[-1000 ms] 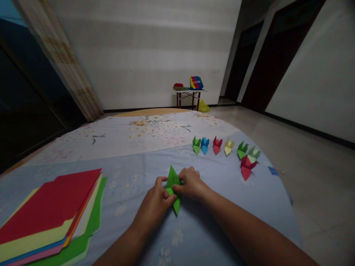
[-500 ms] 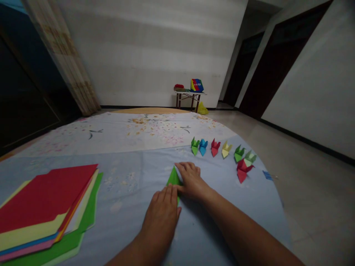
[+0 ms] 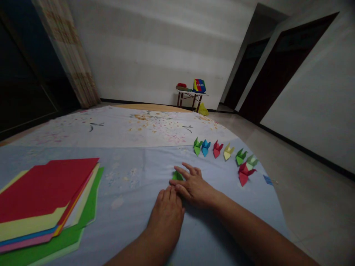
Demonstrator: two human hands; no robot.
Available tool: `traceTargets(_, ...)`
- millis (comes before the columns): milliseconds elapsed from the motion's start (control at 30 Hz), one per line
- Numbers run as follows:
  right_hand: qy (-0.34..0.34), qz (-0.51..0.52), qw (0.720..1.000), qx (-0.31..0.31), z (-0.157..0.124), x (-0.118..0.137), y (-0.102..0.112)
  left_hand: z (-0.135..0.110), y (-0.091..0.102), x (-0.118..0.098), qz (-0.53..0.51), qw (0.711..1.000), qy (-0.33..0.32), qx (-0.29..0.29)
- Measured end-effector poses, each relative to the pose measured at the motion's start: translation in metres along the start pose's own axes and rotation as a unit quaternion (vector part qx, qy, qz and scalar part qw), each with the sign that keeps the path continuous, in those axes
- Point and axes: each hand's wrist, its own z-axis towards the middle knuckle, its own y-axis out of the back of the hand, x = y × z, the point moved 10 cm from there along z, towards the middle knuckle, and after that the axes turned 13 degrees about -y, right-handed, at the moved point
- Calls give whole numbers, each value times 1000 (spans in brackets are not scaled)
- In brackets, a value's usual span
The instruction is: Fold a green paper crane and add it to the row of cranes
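A small piece of folded green paper [image 3: 178,176] lies on the cloth in front of me, mostly covered by my hands. My left hand [image 3: 167,207] rests at its near end, fingers closed together and pressed down on it; the fingertips meet the right hand's thumb. Over the paper from the right comes my right hand [image 3: 194,184], its fingers spread apart and the index finger lying across the green paper. Only the paper's upper part shows between the right fingers; its lower part is hidden.
To the left lies a stack of coloured paper sheets [image 3: 47,188], red on top. Several folded paper cranes, among them a blue one [image 3: 205,147] and a red one [image 3: 244,174], stand in a row at the right. A blue item [image 3: 267,180] lies at the table's right edge.
The right hand's fingers have spread and moved across the green paper, whose pointed top no longer stands out. The left hand remains at the near end. The view has shifted slightly.
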Motion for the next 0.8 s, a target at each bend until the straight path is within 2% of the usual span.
traceTargets(167,-22,-16,999,-20,9,-13,-1,-1,-7,0,20,1000,8,6)
traceTargets(300,-52,-19,998,-43,18,-25,1,-2,-9,-1,32,999,0,-11)
traceTargets(633,-91,-25,994,-53,31,-40,-2,-1,7,4,-3,999,8,-37)
traceTargets(800,-91,-1,994,-65,27,-39,10,-1,8,5,3,999,-5,-42)
